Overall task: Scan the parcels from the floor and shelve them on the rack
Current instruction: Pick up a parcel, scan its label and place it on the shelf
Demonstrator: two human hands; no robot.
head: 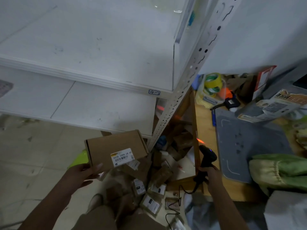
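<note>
My left hand (84, 171) grips the near corner of a flat brown cardboard parcel (114, 146) with a white barcode label (122, 157) facing up. The parcel hangs just in front of the lower white rack shelf (79, 103). My right hand (208, 173) holds a black corded barcode scanner (206, 156) to the right of the parcel, its head pointing up and away. Several more brown parcels (149, 193) with white labels lie in a heap on the floor between my arms. The upper rack shelf (93, 47) carries a small tag marked 4 (154, 92).
The rack's perforated white post (181, 95) runs diagonally between shelves and a wooden desk (204, 123). The desk holds a grey mat (245, 143), tape rolls (213, 83), boxes and a green cloth (279, 171). Pale floor tiles (33, 155) lie to the left. My knee shows at the bottom.
</note>
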